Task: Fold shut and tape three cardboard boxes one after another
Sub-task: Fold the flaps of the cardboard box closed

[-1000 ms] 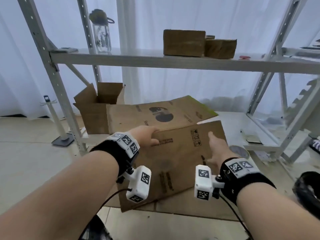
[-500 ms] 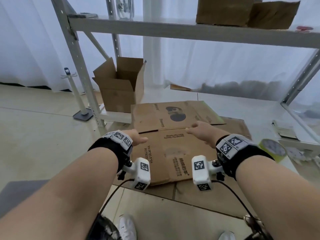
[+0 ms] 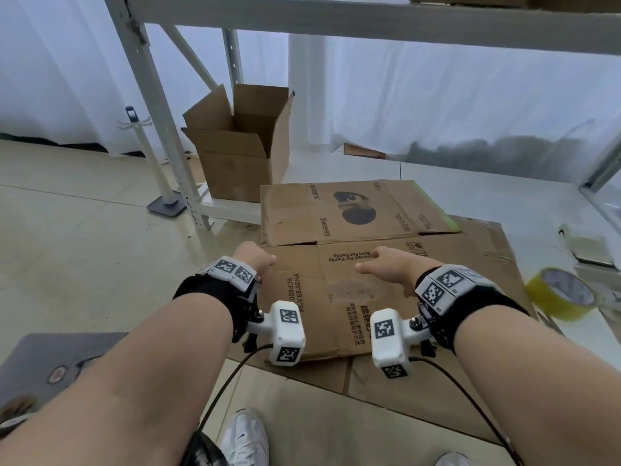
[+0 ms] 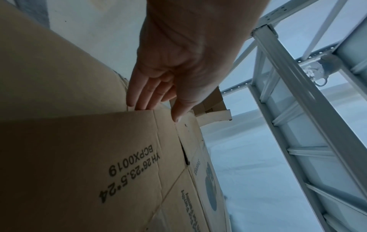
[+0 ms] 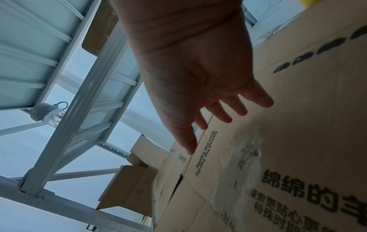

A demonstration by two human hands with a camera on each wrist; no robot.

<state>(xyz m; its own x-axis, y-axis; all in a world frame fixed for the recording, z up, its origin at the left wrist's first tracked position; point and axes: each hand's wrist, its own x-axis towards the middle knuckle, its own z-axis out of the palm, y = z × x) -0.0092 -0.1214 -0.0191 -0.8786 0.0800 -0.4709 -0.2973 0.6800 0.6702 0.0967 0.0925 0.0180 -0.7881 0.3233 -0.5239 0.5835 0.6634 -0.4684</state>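
A flattened brown cardboard box point(image 3: 336, 297) with black print lies on the floor right in front of me. My left hand point(image 3: 258, 260) is at its far left corner. In the left wrist view its straight fingertips point(image 4: 139, 107) touch the box's edge point(image 4: 99, 119), and the thumb rests on the top face. My right hand point(image 3: 373, 264) hovers over the far middle of the same box, fingers spread and relaxed point(image 5: 228, 124), holding nothing. A second flat box point(image 3: 336, 210) with a dark logo lies just beyond. An open, set-up box point(image 3: 242, 153) stands at the back left.
A yellow tape roll point(image 3: 561, 294) lies on the floor at the right. A large cardboard sheet point(image 3: 420, 398) lies under the flat boxes. A white metal rack post point(image 3: 158, 105) and a white stand point(image 3: 161, 196) are on the left. My shoe point(image 3: 247, 435) is at the bottom.
A second ago both hands held the flat box tilted up off the floor. It now lies flat, nearer to me, and both hands have loosened to straight fingers.
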